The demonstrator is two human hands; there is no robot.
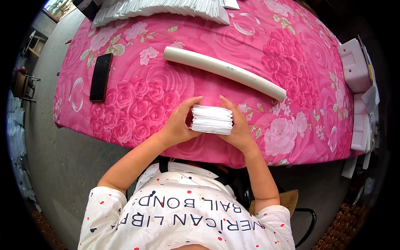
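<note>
Between my two hands is a thick stack of folded white paper (pixel 211 119), its layered edges facing me, just above the near side of the table. My left hand (pixel 180 121) curves round the stack's left end, thumb and fingers bent. On the other end, my right hand (pixel 239 128) grips it the same way, fingers partly hidden behind the paper. Beyond the hands a long white plastic pipe (pixel 225 71) lies slantwise on the cloth. A black phone (pixel 101 78) rests to the left, screen up.
A pink rose-patterned cloth (pixel 146 89) covers the table. Along the far edge lies a long row of folded white papers (pixel 162 9), beside a dark box (pixel 86 7). White foam boxes (pixel 354 64) stand at the right edge. A chair (pixel 23 84) is on the floor at left.
</note>
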